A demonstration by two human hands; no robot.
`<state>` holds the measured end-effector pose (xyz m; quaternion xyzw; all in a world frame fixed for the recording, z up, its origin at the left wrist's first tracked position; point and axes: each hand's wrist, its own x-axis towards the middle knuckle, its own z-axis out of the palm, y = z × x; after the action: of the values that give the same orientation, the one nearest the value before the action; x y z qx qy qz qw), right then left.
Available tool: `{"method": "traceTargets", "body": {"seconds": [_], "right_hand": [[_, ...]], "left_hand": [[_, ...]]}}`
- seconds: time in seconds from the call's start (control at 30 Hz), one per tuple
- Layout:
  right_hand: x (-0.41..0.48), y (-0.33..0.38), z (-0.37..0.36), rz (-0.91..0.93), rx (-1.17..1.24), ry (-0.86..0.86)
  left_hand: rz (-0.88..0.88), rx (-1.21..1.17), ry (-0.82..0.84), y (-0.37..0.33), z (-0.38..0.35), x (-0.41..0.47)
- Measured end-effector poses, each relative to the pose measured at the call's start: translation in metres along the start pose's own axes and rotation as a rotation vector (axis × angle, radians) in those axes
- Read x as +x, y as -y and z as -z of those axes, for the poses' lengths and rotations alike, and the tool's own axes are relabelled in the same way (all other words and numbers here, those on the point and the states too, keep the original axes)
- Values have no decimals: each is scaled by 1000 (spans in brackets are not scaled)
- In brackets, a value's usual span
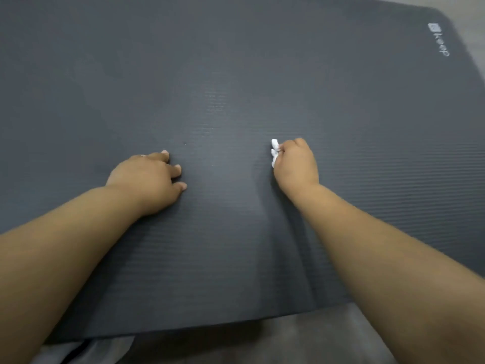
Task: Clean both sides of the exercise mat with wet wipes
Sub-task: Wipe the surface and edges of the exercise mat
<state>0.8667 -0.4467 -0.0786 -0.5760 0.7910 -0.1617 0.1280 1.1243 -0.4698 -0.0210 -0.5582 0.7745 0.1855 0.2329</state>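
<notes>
A dark grey ribbed exercise mat [236, 74] fills most of the view and lies flat, with a white logo [439, 39] near its far right corner. My right hand [296, 161] grips a crumpled white wet wipe [274, 151] and holds it down on the mat right of centre. Only the wipe's left edge shows past my fingers. My left hand [149, 179] rests on the mat left of centre with its fingertips bent down against the surface, holding nothing.
The mat's near edge [210, 327] runs across the bottom, with grey floor [262, 345] below it. The rounded far right corner of the mat [446, 14] shows a strip of floor beyond.
</notes>
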Motion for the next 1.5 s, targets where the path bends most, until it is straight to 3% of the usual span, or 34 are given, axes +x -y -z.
{"method": "traceTargets", "body": {"seconds": [0.07,0.13,0.27,0.33,0.5,0.6,0.67,0.77,0.83,0.97,1.1,1.2,1.3,1.4,1.5], "right_hand": [[-19,25,3,5,17,16],[-48,52,-7,149,41,85],[-103,75,-21,387,93,335],[-96,55,-15,432,67,268],[-68,-10,34,26,-44,81],[-77,-8,27,-183,-26,25],[-99,17,5,-110,47,63],[-150,66,-18,141,132,280],[-159,70,-18,204,111,372],[-128,12,6,124,-75,256],[-135,-11,28,-130,-108,173],[-159,22,21,-15,-28,250],[-200,58,3,172,82,409],[-210,46,1,229,33,485],[-203,21,20,191,-2,251]], "left_hand": [[-20,-9,123,-2,4,-7],[-17,7,167,-2,2,-10],[-8,121,64,-8,-18,-12],[1,142,35,-10,-23,-13],[25,154,20,-12,-24,-10],[32,173,8,-16,-24,-10],[38,182,2,-17,-24,-10],[46,192,5,-17,-22,-15],[47,213,-13,-19,-21,-21],[-16,247,-42,-27,-20,-40],[-126,160,132,-34,-12,-67],[-132,202,250,-34,-14,-77],[-108,327,175,-35,-34,-80],[-88,376,82,-39,-49,-81],[-79,389,45,-39,-54,-81]]}}
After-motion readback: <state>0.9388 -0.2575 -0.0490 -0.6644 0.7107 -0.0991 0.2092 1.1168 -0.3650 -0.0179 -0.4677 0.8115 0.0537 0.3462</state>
